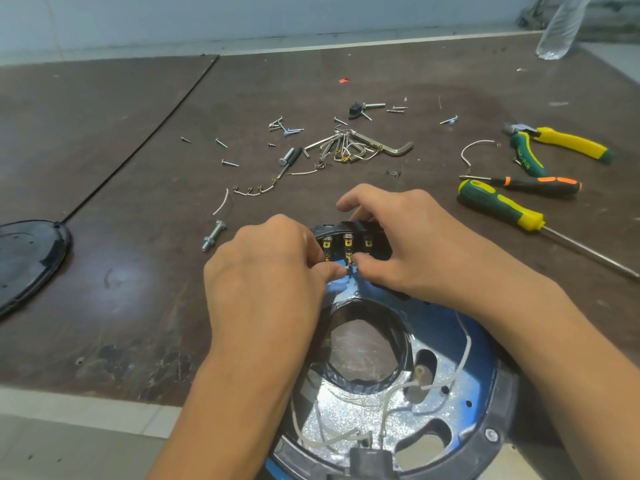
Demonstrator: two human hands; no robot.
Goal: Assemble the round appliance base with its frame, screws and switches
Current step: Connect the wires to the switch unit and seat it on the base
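The round appliance base (478, 355), blue with a black rim, lies open side up at the table's near edge, white wires and foil inside it. At its far edge sits a black switch block (356, 237) with brass terminals. My left hand (270, 271) pinches a small white wire with a brass connector (349, 263) below the middle terminal. My right hand (398, 240) holds the switch block, fingers curled over its top and thumb pressed near the connector. Loose screws (284, 128) lie scattered farther back.
A black round cover (27, 258) lies at the left. A bolt with nut (213, 235), hex keys (363, 143) and wire pieces lie mid-table. Pliers (568, 143) and two screwdrivers (498, 206) lie at the right. A plastic bottle (561, 29) stands far right.
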